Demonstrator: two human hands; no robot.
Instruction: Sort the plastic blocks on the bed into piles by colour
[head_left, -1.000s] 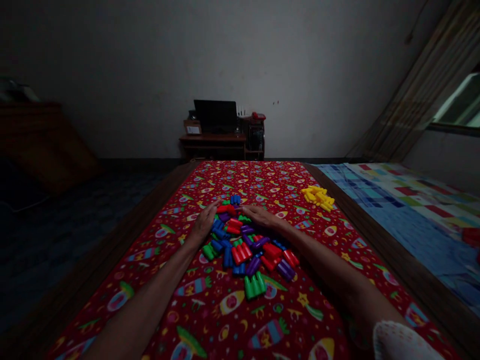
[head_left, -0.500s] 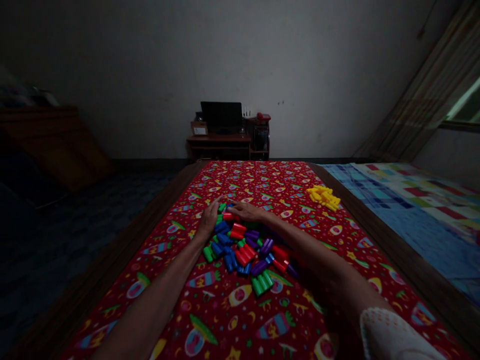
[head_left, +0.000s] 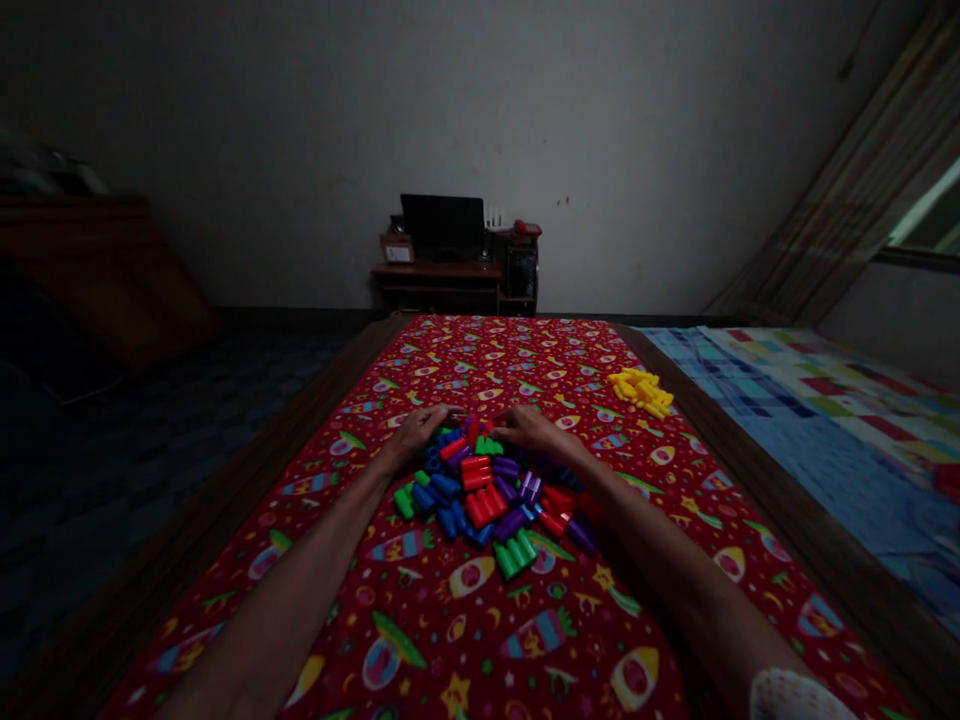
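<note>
A mixed pile of red, blue, green and purple plastic building pieces (head_left: 480, 490), shaped like joined tubes, lies on the red patterned cloth (head_left: 465, 610). My left hand (head_left: 420, 433) rests at the pile's far left edge, its fingers stretched toward the far side. Opposite it, my right hand (head_left: 529, 428) reaches over the far right edge, fingers pointing left with their tips by a red piece (head_left: 475, 430). Both hands look open, though their fingertips are small and dark. Nearest to me in the pile is a green piece (head_left: 515, 555).
A small heap of yellow pieces (head_left: 642, 391) sits apart on the cloth, to the right. Beyond the table's brown right edge lies a bed with a blue checked cover (head_left: 780, 450). Against the far wall stands a desk (head_left: 439, 272) with a black monitor (head_left: 444, 228).
My right hand has shifted right and the gap between my hands has widened. Red, purple and green pieces at the pile's far end now lie differently. The view has tilted slightly.
</note>
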